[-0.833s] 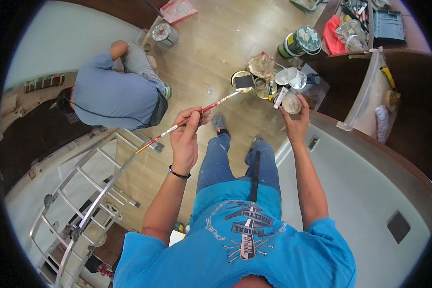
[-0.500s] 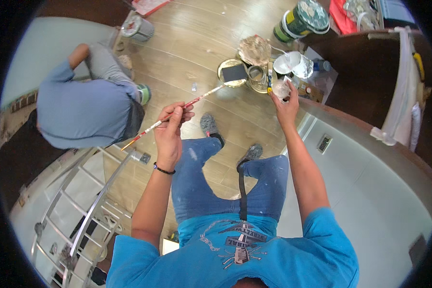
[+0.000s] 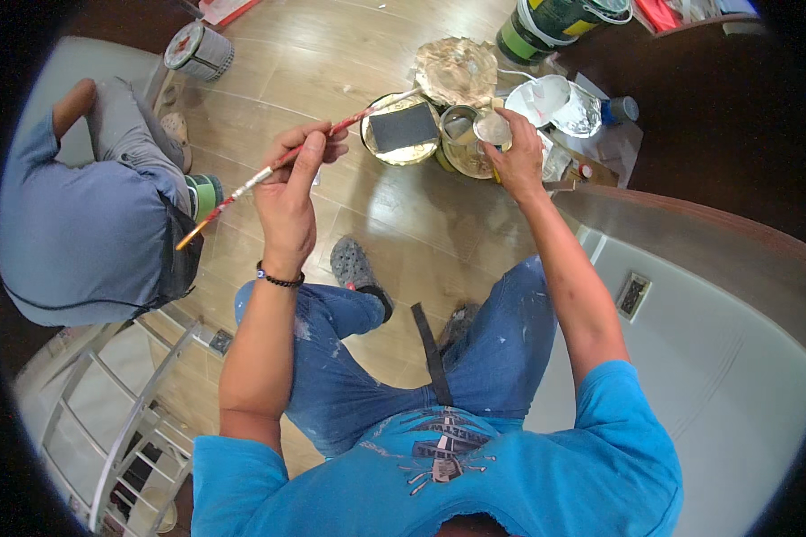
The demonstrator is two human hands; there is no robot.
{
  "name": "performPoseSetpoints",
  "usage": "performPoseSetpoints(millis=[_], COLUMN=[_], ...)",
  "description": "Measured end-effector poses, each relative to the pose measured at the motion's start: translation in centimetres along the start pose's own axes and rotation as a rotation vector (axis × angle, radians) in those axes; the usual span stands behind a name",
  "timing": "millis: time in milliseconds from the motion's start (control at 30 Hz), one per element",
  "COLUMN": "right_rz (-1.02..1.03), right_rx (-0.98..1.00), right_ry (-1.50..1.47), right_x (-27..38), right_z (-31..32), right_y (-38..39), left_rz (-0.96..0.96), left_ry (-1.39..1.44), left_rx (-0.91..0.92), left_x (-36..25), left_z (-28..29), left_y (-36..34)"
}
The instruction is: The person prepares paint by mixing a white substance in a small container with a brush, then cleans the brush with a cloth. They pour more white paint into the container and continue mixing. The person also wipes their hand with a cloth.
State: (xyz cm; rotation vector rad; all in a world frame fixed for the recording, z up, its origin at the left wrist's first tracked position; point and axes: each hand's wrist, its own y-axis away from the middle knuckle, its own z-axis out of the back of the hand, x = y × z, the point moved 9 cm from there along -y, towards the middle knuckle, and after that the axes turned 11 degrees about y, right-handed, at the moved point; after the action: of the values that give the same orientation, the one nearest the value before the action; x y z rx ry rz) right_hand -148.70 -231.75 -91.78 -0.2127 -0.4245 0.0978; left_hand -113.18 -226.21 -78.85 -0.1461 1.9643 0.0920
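My left hand [image 3: 297, 174] is closed around a long thin paintbrush [image 3: 242, 191] with a red and white handle. The brush slants from an orange tip at the lower left to a pale end reaching near a round can lid [image 3: 373, 112]. On that lid lies a dark rectangular pad [image 3: 406, 130]. My right hand [image 3: 521, 161] grips a small clear plastic cup [image 3: 493, 128] by its side. Just beneath the cup stands an open can [image 3: 461, 159], its inside partly hidden by the cup and my fingers.
A crumpled brown sheet [image 3: 457, 72], a white bowl [image 3: 539, 97] and foil [image 3: 580, 115] sit beyond the cans. Stacked green buckets [image 3: 533, 36] stand at the far right. On the left, a person [image 3: 90, 233] crouches near a metal ladder [image 3: 121, 394] and a lidded pail [image 3: 199, 52].
My right hand has moved the cup left, over the open can. The paintbrush has shifted left and up with my left hand. The whole view has moved closer to the cans.
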Motion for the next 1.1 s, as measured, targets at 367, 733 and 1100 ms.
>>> performPoseSetpoints(millis=[367, 733, 1100], right_rz=[0.315, 0.581, 0.549], right_rx=[0.106, 0.039, 0.014], right_ry=[0.271, 0.408, 0.314], right_x=[2.2, 4.1, 4.6], right_z=[-3.2, -3.9, -3.1], right_y=[-2.7, -2.4, -2.5], left_rz=[-0.311, -0.433, -0.534], left_ry=[-0.190, -0.410, -0.516], left_rx=[0.103, 0.004, -0.047], left_x=[-8.1, -11.1, -13.2], left_z=[-2.9, -2.2, -2.4], left_y=[6.1, 12.1, 14.8])
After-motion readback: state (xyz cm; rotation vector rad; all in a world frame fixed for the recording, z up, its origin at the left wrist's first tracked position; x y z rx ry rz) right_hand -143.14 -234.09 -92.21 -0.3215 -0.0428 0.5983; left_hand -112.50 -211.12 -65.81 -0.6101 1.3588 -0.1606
